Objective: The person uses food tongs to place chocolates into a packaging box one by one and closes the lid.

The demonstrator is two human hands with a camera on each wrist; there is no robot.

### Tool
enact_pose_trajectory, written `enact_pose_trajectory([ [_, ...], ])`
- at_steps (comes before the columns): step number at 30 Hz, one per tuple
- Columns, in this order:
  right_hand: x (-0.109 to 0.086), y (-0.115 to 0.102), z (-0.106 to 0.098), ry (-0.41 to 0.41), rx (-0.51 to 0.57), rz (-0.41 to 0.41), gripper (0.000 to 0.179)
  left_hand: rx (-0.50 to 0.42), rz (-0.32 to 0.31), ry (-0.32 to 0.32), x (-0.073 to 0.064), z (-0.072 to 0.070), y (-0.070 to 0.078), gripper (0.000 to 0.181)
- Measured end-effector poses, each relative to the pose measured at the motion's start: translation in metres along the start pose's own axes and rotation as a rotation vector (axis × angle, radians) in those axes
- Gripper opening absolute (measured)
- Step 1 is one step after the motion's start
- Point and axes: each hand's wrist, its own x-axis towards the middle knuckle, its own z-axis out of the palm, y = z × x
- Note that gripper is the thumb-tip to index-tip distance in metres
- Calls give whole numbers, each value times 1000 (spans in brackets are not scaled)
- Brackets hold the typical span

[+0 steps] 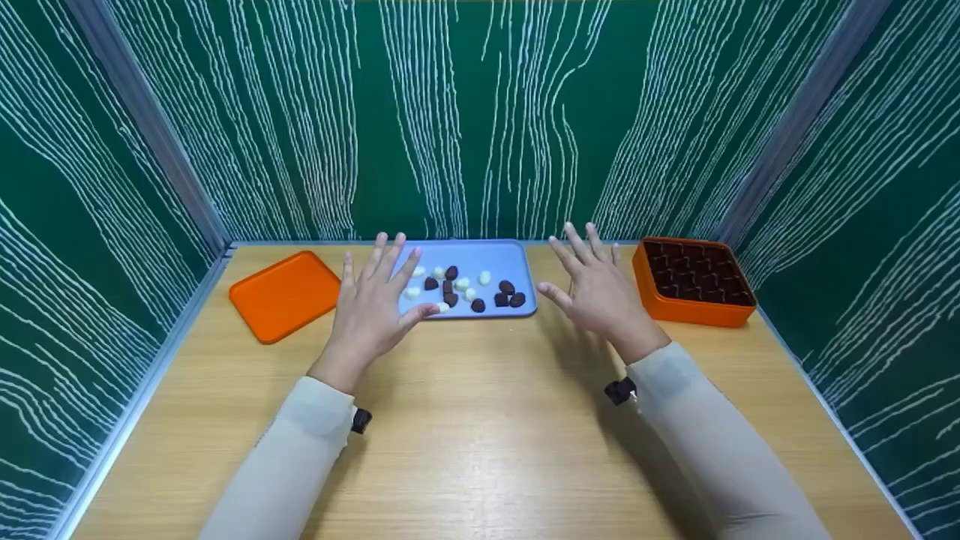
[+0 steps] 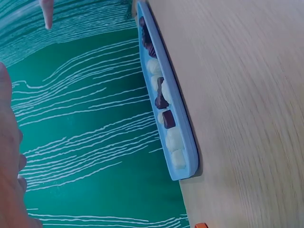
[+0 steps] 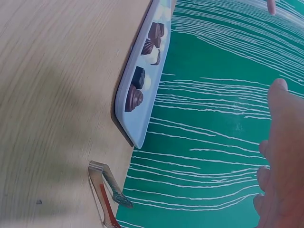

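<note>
Both hands hover over the wooden table with fingers spread, holding nothing. My left hand overlaps the left end of a pale blue tray in the head view. Scattered on that tray are several chocolates, some white and some dark. Just right of the tray is my right hand, near an orange box with a dark divided insert. The right wrist view shows metal tongs lying on the table beyond the tray's end; my right hand hides them in the head view.
An orange lid lies at the left back of the table. Green walls with white wavy lines enclose the table's back and sides. Small dark devices sit on the left wrist and right wrist.
</note>
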Motion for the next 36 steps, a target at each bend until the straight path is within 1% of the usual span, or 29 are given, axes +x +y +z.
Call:
enact_pose_trajectory([
  [5,0,-2,-4,-13,3,9,95,1,-11,1,-1,-2,-2,100],
  [8,0,-3,-6,-20,7,17,93,-5,-19,1,-2,-3,-3,98],
  [12,0,-5,-9,-21,3,20,90,-18,-23,-14,-4,-6,-5,98],
  [16,1,-8,-14,-4,-14,4,91,-24,-36,-25,-7,-11,-8,100],
  [22,3,-9,-17,-9,-1,-6,94,-35,-44,-35,-8,-20,-12,101],
  [25,3,-5,-16,-5,4,-5,94,-28,-45,-23,-7,-21,-10,100],
  [28,1,1,-17,1,-1,6,92,-21,-32,-20,-6,-19,-5,100],
  [32,-3,16,-16,-10,-13,34,94,-29,4,-61,-8,-13,5,100],
  [36,-4,45,-14,-35,9,92,101,-87,33,-118,-10,-5,20,99],
])
